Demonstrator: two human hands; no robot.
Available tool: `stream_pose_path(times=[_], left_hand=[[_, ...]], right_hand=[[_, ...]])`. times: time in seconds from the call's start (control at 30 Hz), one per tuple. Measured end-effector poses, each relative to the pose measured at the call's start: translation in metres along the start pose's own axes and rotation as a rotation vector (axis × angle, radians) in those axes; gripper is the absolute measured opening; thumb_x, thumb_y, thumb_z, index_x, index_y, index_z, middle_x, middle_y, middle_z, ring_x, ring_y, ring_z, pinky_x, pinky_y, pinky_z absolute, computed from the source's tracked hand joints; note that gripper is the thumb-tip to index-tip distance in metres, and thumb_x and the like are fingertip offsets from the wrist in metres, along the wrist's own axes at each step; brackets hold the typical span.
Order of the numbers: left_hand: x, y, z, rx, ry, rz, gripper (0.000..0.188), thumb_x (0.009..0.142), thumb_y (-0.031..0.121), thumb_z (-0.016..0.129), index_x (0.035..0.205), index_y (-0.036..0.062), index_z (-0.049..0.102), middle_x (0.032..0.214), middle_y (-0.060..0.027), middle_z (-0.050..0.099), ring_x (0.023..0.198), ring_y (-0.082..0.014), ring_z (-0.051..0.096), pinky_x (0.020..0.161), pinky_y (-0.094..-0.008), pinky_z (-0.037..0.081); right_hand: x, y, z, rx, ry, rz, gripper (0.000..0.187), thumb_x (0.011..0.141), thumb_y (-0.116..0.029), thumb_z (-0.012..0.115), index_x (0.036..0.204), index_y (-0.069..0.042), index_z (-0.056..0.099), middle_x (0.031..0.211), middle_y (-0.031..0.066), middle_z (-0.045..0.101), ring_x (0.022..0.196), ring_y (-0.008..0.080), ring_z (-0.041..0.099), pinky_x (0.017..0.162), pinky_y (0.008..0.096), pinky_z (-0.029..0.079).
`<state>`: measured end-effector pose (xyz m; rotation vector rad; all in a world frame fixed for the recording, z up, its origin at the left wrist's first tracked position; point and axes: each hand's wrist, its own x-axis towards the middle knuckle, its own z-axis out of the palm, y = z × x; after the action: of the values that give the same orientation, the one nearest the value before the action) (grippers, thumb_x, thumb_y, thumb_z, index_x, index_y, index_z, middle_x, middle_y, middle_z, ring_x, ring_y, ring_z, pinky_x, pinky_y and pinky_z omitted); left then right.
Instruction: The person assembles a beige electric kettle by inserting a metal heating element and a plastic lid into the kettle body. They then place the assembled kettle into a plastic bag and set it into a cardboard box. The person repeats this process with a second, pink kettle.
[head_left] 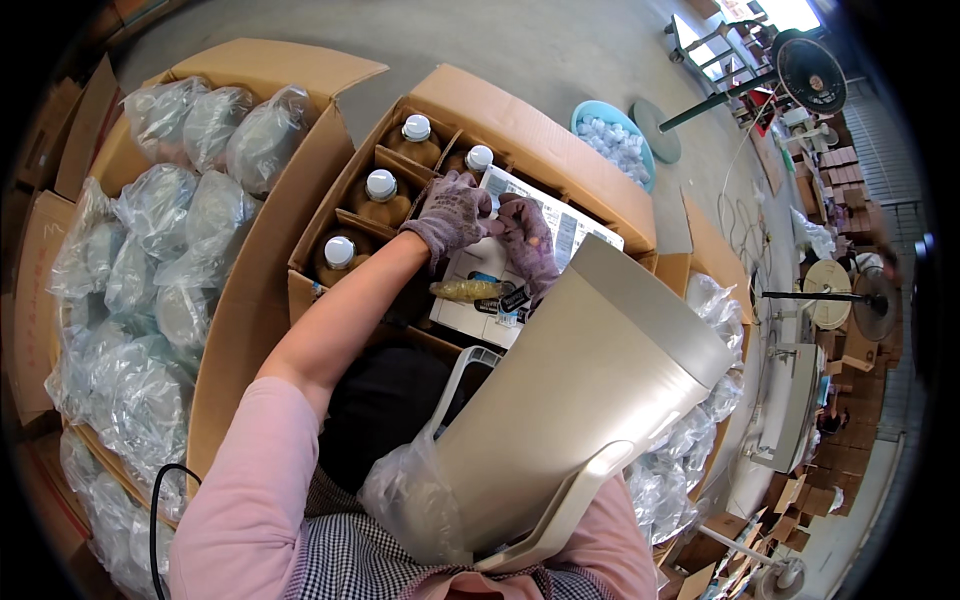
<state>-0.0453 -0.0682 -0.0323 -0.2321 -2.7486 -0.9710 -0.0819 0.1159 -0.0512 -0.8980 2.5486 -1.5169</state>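
Both my hands wear grimy purple-grey gloves and meet over a white box (460, 318) and a sheet of printed labels (590, 222). My left hand (458, 212) is closed, its fingertips pinched together near those of my right hand (530, 245), also closed. What they pinch is too small to make out. Below my right hand lie a yellowish roll of tape (468, 290) and small dark stickers (514, 299). A large champagne-coloured jug (560, 400) with a pale handle leans across my front, hiding my right forearm.
An open carton (330, 215) with dividers holds several brown bottles with white caps (381, 186). Cartons of plastic-wrapped items (160, 240) stand left and right. Beyond are a blue tub (575, 125) of crumpled plastic pieces and a standing fan (808, 72). A black cable (155, 510) loops at lower left.
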Motion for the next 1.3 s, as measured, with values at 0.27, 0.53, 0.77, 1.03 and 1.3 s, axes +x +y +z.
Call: stream_pose_path(times=[0.27, 0.53, 0.77, 1.03, 1.3], left_hand=[[-0.015, -0.001, 0.005, 0.112, 0.189, 0.219, 0.013, 0.077, 0.021, 0.074, 0.081, 0.0125, 0.065, 0.094, -0.0062, 0.058, 0.096, -0.0265, 0.054, 0.087, -0.0419, 0.041], [-0.039, 0.019, -0.012, -0.207, 0.577, 0.096, 0.011, 0.080, 0.007, 0.074, 0.087, 0.0086, 0.067, 0.092, -0.0055, 0.060, 0.087, -0.0232, 0.058, 0.076, -0.0350, 0.045], [-0.079, 0.074, -0.162, -1.148, 0.651, -0.313, 0.011, 0.090, 0.010, 0.072, 0.099, 0.0058, 0.066, 0.085, 0.0007, 0.062, 0.076, -0.0073, 0.055, 0.071, -0.0220, 0.045], [-0.133, 0.201, -0.223, -1.107, 0.114, -0.018, 0.007, 0.085, -0.001, 0.068, 0.090, -0.0024, 0.063, 0.084, 0.0006, 0.053, 0.074, -0.0064, 0.048, 0.064, -0.0216, 0.039], [-0.151, 0.228, -0.218, -0.799, -0.014, 0.051, 0.012, 0.083, 0.002, 0.073, 0.089, -0.0013, 0.063, 0.085, -0.0019, 0.054, 0.076, -0.0069, 0.053, 0.066, -0.0227, 0.045]], right_hand=[[-0.008, -0.020, -0.034, -0.358, -0.276, 0.201, 0.085, 0.077, -0.013, 0.077, 0.149, -0.003, 0.032, 0.135, 0.0200, 0.055, 0.128, 0.0319, 0.052, 0.110, 0.0405, 0.039], [-0.019, -0.039, -0.042, 0.101, -0.009, 0.340, 0.076, 0.080, -0.027, 0.077, 0.143, -0.001, 0.043, 0.134, 0.0217, 0.056, 0.125, 0.0341, 0.054, 0.111, 0.0426, 0.038], [-0.047, -0.190, -0.170, 1.180, 0.123, 0.104, 0.061, 0.093, -0.039, 0.064, 0.139, -0.001, 0.050, 0.131, 0.0232, 0.058, 0.124, 0.0305, 0.055, 0.112, 0.0419, 0.037], [-0.082, -0.264, -0.161, -0.289, -0.027, -0.311, 0.034, 0.092, -0.023, 0.057, 0.117, -0.001, 0.064, 0.115, 0.0185, 0.064, 0.106, 0.0348, 0.061, 0.093, 0.0373, 0.048], [-0.106, -0.271, -0.149, -0.178, -0.085, -0.218, 0.043, 0.100, -0.028, 0.036, 0.122, 0.001, 0.059, 0.106, 0.0169, 0.066, 0.096, 0.0302, 0.062, 0.091, 0.0337, 0.047]])
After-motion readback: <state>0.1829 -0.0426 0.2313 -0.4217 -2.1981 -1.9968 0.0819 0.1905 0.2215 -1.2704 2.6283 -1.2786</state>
